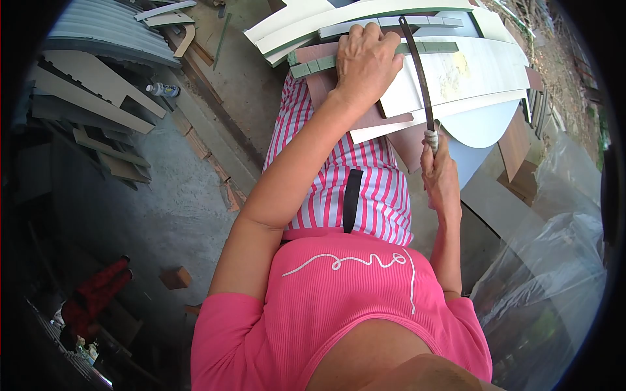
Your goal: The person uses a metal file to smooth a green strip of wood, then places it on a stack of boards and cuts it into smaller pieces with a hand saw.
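My left hand [368, 62] has its fingers bent and closed over a green strip [440, 47] with cross lines on it, pressing it onto the pile of boards. Wrapped in my right hand [441, 173] is the handle of a long, narrow, dark blade [422, 75], slightly curved, with pale wrapping where blade and handle meet. The blade crosses over the strip, its tip pointing away from me. Under it lies a white board [479, 68] with a yellowish stain. A grey-white strip [385, 26] with cross lines lies just beyond my left hand.
Curved white boards [365, 11] and a rounded pale panel [482, 124] overlap in the pile. At left are stacked panels [98, 91], a plastic bottle [163, 90] and corrugated sheeting [107, 29]. Clear plastic sheeting [554, 241] hangs at right. A small brown block [176, 278] lies on the floor.
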Demonstrator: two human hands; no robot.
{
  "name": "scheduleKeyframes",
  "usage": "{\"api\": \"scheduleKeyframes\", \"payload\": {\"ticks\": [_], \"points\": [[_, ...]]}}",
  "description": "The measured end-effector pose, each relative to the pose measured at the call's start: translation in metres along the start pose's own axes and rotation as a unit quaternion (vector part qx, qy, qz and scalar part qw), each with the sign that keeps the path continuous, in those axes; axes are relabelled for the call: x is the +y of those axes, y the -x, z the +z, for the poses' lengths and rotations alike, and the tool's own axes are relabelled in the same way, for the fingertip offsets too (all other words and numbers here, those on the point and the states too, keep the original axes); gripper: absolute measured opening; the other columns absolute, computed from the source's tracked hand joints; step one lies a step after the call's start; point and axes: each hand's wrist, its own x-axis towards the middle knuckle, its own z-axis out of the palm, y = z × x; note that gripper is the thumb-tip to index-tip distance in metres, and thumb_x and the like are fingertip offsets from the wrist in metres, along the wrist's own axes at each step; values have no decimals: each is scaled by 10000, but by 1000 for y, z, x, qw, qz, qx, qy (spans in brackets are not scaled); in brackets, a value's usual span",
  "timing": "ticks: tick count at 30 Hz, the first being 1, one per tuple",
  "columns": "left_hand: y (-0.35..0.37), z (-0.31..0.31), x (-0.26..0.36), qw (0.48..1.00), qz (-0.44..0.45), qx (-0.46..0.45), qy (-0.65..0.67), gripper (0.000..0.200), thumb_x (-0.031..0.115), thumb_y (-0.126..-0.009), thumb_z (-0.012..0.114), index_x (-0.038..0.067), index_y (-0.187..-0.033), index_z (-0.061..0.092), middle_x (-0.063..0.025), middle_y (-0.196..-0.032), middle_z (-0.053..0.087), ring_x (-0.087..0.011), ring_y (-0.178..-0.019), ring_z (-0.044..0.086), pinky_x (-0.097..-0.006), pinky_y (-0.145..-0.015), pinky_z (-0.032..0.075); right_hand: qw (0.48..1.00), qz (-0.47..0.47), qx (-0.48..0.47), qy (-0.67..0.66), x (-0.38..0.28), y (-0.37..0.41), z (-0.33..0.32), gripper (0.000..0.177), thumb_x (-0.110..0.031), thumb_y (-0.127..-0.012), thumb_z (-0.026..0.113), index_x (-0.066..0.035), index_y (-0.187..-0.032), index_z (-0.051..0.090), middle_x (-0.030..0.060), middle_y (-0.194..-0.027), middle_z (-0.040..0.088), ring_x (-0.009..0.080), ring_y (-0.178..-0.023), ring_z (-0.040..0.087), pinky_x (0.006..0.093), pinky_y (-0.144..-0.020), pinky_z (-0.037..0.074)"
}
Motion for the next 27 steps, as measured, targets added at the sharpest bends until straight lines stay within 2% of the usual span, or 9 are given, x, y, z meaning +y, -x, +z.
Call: {"api": "scheduleKeyframes", "payload": {"ticks": [11,13,14,16,23,25,27], "points": [[-1,1,-1,1000,-2,-5,-3,252,247,-739,764,112,-936,682,-61,-891,575,-273,-885,562,-412,-746,466,1000,15,-6,-3,-5,-4,-5,309,-301,-1024,395,-40,-1148,502,86,-582,508,167,-420,491,344,-415,389],[-1,1,-1,1000,-1,-3,-5,258,249,-741,762,110,-943,683,-66,-895,578,-277,-893,565,-414,-751,468,997,55,-25,-38,-13,-3,-9,278,-250,-1000,446,-29,-1160,497,273,-692,591,470,-660,604,481,-608,454],[-1,1,-1,1000,0,-3,-5,258,249,-741,762,110,-943,683,-66,-895,578,-277,-893,565,-414,-751,468,997,56,-25,-38,-11,-4,-8,278,-250,-1000,446,-29,-1160,497,273,-692,591,470,-660,604,481,-608,454],[-1,0,-1,1000,-3,-7,-3,260,247,-742,760,107,-948,684,-70,-896,582,-280,-895,565,-416,-752,469,999,20,-15,-23,-3,-5,-5,318,-313,-1020,400,-45,-1150,509,71,-592,510,150,-429,489,331,-416,394],[-1,1,-2,1000,4,-1,-6,260,243,-741,757,101,-947,684,-72,-895,586,-285,-887,566,-420,-748,473,999,23,-20,-33,-9,-5,-9,311,-296,-1019,411,-44,-1173,509,57,-596,497,131,-435,465,314,-416,390],[-1,1,-3,1000,0,-8,-3,261,245,-740,757,101,-945,685,-71,-896,588,-286,-886,567,-419,-748,475,994,74,-49,-62,-23,-3,-16,280,-275,-1005,426,-33,-1132,486,184,-594,560,300,-459,552,422,-489,429],[-1,1,-3,1000,0,-7,-4,260,245,-740,757,101,-944,685,-71,-895,588,-286,-886,567,-418,-748,475,994,69,-47,-66,-21,-3,-15,279,-278,-1006,424,-33,-1125,483,166,-580,551,267,-434,531,407,-467,419]]}}
